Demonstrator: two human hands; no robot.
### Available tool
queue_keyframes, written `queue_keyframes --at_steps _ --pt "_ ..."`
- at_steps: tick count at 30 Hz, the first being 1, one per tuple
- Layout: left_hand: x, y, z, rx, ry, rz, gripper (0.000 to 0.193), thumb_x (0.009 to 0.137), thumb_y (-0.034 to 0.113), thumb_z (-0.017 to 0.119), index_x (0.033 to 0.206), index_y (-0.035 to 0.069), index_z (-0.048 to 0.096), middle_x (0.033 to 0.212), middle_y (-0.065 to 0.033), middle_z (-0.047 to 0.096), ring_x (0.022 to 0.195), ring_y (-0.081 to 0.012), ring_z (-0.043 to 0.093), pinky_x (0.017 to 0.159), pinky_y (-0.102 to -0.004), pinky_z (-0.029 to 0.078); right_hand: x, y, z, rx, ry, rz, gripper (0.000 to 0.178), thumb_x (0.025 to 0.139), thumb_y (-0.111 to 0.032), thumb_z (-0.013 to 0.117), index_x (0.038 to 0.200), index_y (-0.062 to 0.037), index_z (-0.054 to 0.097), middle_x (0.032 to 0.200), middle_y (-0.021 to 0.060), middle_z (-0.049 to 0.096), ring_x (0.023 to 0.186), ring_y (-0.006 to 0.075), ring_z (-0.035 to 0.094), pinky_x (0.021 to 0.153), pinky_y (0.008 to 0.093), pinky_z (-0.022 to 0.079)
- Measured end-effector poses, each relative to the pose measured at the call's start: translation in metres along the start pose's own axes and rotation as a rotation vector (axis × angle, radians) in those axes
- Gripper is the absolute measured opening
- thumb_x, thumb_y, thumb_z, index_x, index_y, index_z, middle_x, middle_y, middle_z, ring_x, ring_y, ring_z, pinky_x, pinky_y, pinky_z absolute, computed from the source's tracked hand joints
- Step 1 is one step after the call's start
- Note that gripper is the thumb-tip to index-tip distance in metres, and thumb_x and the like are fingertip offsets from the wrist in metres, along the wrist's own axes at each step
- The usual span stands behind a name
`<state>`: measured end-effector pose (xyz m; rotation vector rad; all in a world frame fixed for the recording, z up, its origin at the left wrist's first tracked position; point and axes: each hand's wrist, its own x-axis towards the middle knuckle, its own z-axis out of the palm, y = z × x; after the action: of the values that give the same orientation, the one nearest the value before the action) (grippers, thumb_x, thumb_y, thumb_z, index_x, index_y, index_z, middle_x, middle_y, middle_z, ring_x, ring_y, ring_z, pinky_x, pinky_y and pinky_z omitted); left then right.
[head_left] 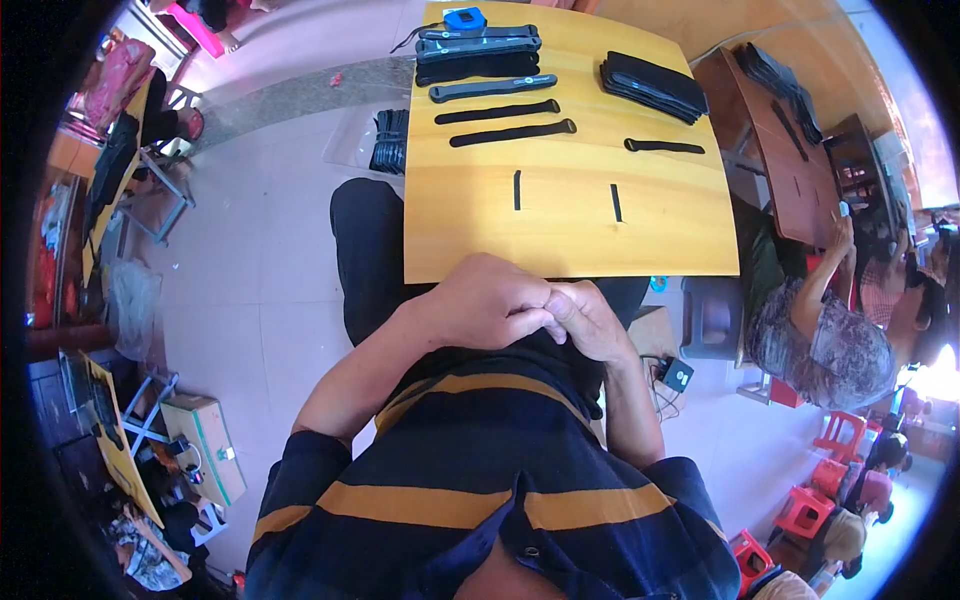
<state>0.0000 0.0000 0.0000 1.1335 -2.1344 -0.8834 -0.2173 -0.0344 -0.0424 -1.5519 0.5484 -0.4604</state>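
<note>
Both hands meet just off the near edge of the yellow table (560, 240), in front of my striped shirt. My left hand (485, 300) is closed, its fingers curled against the other hand. Around its fingertips, my right hand (592, 320) is closed too, thumb on top. No object shows between them; the insides of the palms are hidden. On the table beyond lie two black straps (513, 133) with end loops and a grey strap (492, 88). A shorter black strap (665, 147) lies to the right. Two short black strips (517, 190) mark the tabletop nearer me.
Folded straps (478, 50) are piled at the far left under a small blue device (465, 18). A black strap stack (655, 88) sits far right. A black bundle (390, 142) in plastic is beside the table. People work at a brown table (790, 180) on the right.
</note>
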Motion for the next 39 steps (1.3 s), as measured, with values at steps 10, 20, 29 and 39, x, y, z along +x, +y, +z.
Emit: queue_keyframes --at_steps 10,20,29,39 --pt "-0.014 -0.023 0.028 -0.53 0.257 0.106 0.021 0.088 0.009 0.07 0.071 0.004 0.06 0.059 -0.0065 0.054 0.053 -0.0166 0.054 0.051 -0.0332 0.038 -0.002 -0.005 0.0 0.085 0.024 -0.154 0.049 0.111 -0.037 0.043 0.075 -0.0055 0.052 0.06 -0.0007 0.05 0.051 0.0102 0.049 0.049 0.0277 0.039" --pt "-0.055 -0.054 -0.03 -1.309 1.19 -0.078 0.026 0.1 0.017 0.056 0.076 0.013 0.048 0.058 0.0043 0.038 0.052 -0.0079 0.036 0.059 -0.0274 0.036 -0.047 -0.003 -0.038 0.446 0.603 -0.167 0.04 0.106 -0.04 0.055 0.082 -0.0084 0.054 0.058 -0.0026 0.041 0.044 0.0087 0.041 0.042 0.026 0.039" --pt "-0.078 -0.049 -0.082 -1.286 1.167 0.175 0.03 0.099 0.014 0.056 0.07 0.012 0.046 0.055 0.0008 0.043 0.048 -0.0089 0.036 0.056 -0.0247 0.036 -0.066 0.005 -0.048 0.396 0.561 -0.158 0.049 0.105 -0.046 0.055 0.074 -0.0089 0.047 0.055 0.0015 0.045 0.045 0.0112 0.044 0.042 0.0253 0.039" --pt "-0.161 -0.107 -0.179 -1.388 1.638 0.43 0.033 0.097 0.014 0.058 0.067 0.014 0.045 0.053 0.0052 0.033 0.042 -0.0093 0.022 0.056 -0.027 0.037 -0.129 0.026 -0.097 0.787 0.948 -0.362 0.046 0.109 -0.045 0.043 0.076 -0.0135 0.047 0.055 -0.0055 0.039 0.044 0.0077 0.033 0.044 0.0251 0.031"
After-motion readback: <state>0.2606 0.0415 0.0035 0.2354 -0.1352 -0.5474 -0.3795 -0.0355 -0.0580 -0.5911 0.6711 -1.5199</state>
